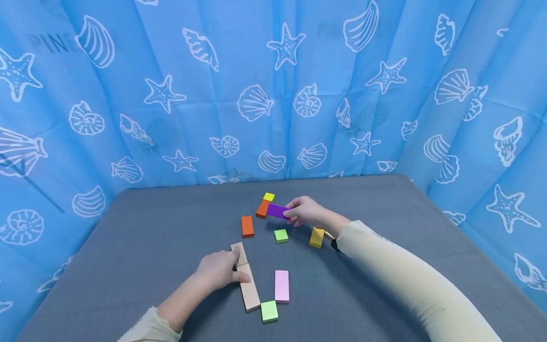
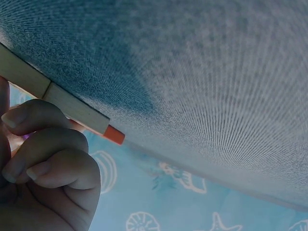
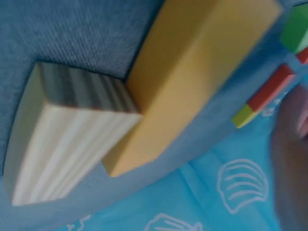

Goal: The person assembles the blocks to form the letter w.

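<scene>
**Eleven counted, one in a pinch**

From my station, the nearest piece is one light green block [image 1: 269, 312], with one pink block [image 1: 282, 286] just beyond its corner. Next come two plain wooden blocks, a nearer plank [image 1: 251, 295] and a farther plank [image 1: 242, 254], meeting end to end. The left hand [image 1: 213, 270] touches both: thumb on the nearer, index finger on the farther. Its other three fingers are curled; I can't tell whether it grips.

Farther out I count one amber block [image 1: 316, 237] with one striped block [image 3: 72, 144] beside it, a second green block [image 1: 281, 236], and the first of two orange blocks [image 1: 247, 227]. The right hand [image 1: 307, 210] pinches one purple block [image 1: 277, 211], its free end by the second orange block [image 1: 262, 209]; I can't tell if they touch. One yellow block [image 1: 268, 196] abuts that orange one. Behind hangs a blue curtain [image 1: 248, 57].
</scene>
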`<state>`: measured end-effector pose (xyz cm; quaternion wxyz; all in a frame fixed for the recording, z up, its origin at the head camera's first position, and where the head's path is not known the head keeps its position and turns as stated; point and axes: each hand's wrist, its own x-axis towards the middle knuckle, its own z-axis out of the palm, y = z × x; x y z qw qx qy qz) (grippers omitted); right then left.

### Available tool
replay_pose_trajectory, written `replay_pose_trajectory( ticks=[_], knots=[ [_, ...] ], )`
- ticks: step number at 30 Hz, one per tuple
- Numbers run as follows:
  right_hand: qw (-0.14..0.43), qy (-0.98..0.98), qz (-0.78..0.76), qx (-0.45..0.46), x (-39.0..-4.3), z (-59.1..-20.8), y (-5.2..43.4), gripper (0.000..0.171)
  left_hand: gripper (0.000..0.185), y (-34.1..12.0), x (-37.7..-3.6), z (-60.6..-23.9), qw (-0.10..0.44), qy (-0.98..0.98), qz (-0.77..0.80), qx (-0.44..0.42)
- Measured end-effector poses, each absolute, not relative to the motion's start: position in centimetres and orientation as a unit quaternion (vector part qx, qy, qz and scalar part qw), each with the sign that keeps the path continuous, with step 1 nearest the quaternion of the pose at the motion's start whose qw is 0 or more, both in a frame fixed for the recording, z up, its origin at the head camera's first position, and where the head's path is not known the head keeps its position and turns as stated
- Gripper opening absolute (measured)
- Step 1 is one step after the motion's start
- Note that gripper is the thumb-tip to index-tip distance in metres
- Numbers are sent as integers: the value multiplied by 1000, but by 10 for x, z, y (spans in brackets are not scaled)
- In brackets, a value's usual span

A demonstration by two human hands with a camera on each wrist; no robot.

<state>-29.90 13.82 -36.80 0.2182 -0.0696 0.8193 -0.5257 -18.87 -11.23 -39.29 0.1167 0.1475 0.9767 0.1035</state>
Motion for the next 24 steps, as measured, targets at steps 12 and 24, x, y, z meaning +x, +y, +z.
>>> replay_pose_trajectory(
  ticks=[12,24],
  knots=[
    [402,745,-520,-110,-272,-380,133,18,79,-109,-189,-393,118,980,84,134],
    [328,768,-545,-66,-287,-383,131,18,81,-110,-189,-392,123,979,88,134]
  ],
)
